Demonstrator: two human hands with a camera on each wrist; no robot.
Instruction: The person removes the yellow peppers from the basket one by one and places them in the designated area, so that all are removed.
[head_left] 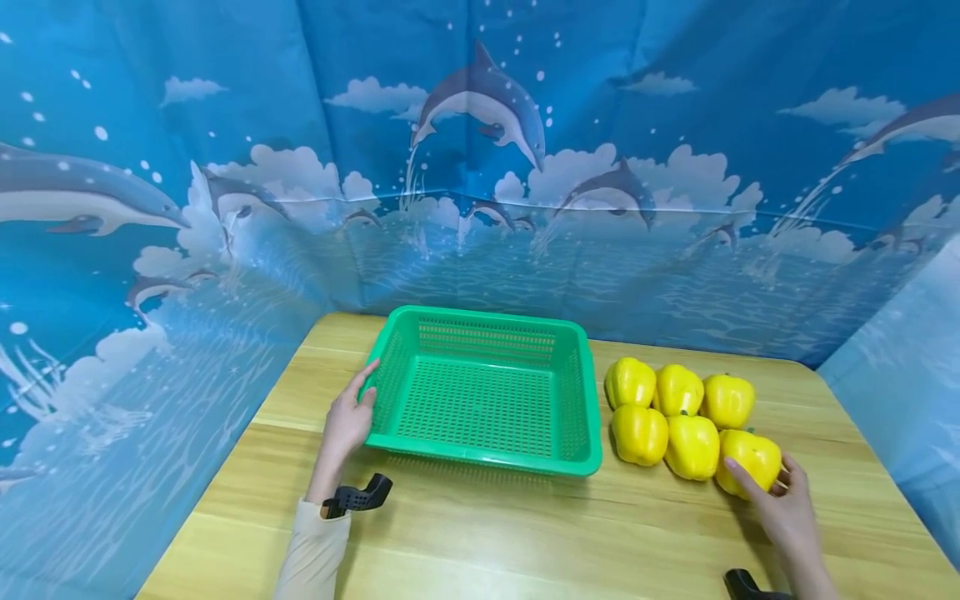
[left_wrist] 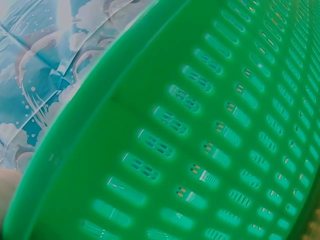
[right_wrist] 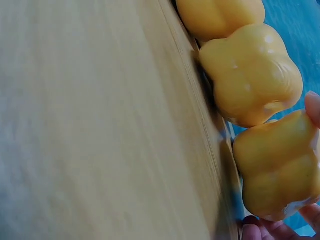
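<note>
A green slotted plastic basket [head_left: 480, 400] stands on the table with nothing in it. At its left rim is my left hand [head_left: 348, 423], its index finger stretched along the edge. The left wrist view is filled by the basket's slotted wall [left_wrist: 165, 115]. On the right, my right hand [head_left: 791, 508] grips the front right yellow bell pepper [head_left: 752, 458], thumb on the near left and fingers round the right side. The right wrist view shows this pepper [right_wrist: 277, 165] between thumb and fingertips, beside another bell pepper [right_wrist: 252, 75].
Several more yellow bell peppers [head_left: 692, 447] sit close together in two rows, right of the basket. The wooden table [head_left: 480, 542] meets a blue curtain [head_left: 480, 267] printed with dolphins at its back edge. A black wrist mount [head_left: 360, 497] sits at the left wrist.
</note>
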